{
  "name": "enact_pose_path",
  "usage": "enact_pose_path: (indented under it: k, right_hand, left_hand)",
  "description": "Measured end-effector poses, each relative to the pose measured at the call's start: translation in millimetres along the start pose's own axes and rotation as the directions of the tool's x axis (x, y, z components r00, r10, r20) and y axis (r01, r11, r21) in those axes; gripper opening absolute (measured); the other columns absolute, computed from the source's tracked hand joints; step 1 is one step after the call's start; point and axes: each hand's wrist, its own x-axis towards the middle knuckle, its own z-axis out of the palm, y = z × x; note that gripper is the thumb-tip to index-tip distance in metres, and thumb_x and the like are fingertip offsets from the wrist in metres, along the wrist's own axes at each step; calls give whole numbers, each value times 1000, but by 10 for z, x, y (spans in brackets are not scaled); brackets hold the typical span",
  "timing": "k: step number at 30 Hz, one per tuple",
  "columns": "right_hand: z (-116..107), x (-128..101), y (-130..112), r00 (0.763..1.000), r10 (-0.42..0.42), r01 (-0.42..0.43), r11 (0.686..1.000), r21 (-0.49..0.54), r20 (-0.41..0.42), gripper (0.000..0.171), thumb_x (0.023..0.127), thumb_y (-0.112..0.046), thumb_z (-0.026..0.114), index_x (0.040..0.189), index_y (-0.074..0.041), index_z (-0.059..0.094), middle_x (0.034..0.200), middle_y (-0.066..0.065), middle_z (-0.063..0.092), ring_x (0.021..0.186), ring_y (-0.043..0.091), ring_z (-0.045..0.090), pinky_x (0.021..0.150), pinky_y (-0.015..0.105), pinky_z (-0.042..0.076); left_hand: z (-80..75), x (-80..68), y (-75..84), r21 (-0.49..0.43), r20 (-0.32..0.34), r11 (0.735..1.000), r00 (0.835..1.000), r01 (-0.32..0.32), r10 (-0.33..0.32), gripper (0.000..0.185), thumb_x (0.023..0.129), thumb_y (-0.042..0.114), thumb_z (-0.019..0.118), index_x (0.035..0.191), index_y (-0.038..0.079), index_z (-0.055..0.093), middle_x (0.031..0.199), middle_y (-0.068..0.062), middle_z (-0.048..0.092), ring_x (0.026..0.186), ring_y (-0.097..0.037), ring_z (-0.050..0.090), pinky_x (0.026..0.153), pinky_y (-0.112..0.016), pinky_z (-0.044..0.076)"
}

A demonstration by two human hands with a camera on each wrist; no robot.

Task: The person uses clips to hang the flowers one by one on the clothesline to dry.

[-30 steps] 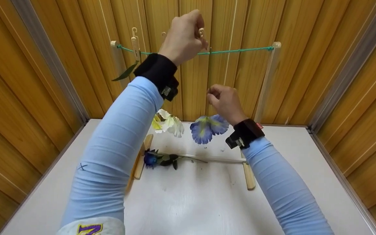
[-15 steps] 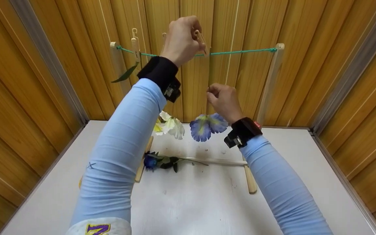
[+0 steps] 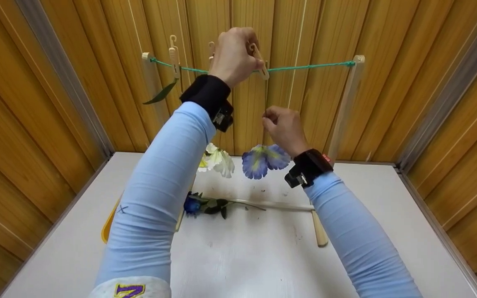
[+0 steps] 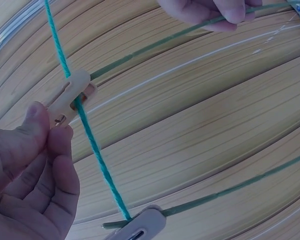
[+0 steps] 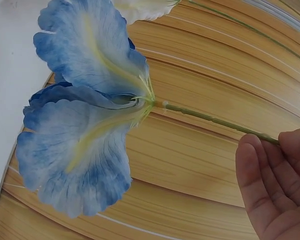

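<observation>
Smooth plastic peg (image 4: 72, 97), twisted green cord (image 4: 97, 155), glossy wood panelling (image 3: 387, 82)

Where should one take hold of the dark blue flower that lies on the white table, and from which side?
Grip the dark blue flower by its thin stem, not the bloom. The stem lies flat on the white table, pointing away to the right with bare table around it, so fingers would probably best come from above and pinch it beyond the leaves. The petals look soft and may crush.

3 flowers: 1 white (image 3: 220, 160), 1 pale blue (image 3: 261, 160), 1 dark blue (image 3: 191, 204). 3 clothespins (image 3: 174, 56) on 1 green line (image 3: 309, 65). 2 hands (image 3: 232, 54).
</observation>
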Motion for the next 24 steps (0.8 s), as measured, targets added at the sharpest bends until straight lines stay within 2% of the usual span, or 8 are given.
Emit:
enact_pose_path:
  k: [6, 15, 24]
  right_hand:
    - [-5, -2, 8, 1000, -9, 9, 1000, -12, -4, 13, 98, -2, 63, 97, 3, 74, 90, 17, 73, 79, 24, 65, 69, 27, 50]
    - [-7, -1, 4, 1000, 22, -22, 1000, -9, 8, 13, 99, -1, 63, 99, 4, 74, 93, 19, 73, 80, 26, 67, 70, 31, 54]
    - [-19, 10, 13, 999, 36, -35, 999, -18, 31, 12, 98, -2, 63, 98, 4, 73, 93, 19, 73, 81, 27, 67, 72, 33, 54]
  left_hand:
    - [9, 1, 3, -7, -2, 1000, 1000, 10, -10, 18, 90, 7, 80, 104, 4, 70, 96, -2, 64, 83, -9, 54, 69, -18, 42]
    - [11, -12, 15, -6, 21, 998, 998, 55, -54, 25, 92, 14, 80, 112, 4, 70, 102, -4, 67, 89, -11, 59, 73, -20, 47]
    - [-1, -56, 4, -12, 55, 999, 998, 38, -37, 30, 94, 19, 78, 117, 4, 66, 104, -3, 65, 92, -11, 58, 74, -20, 46]
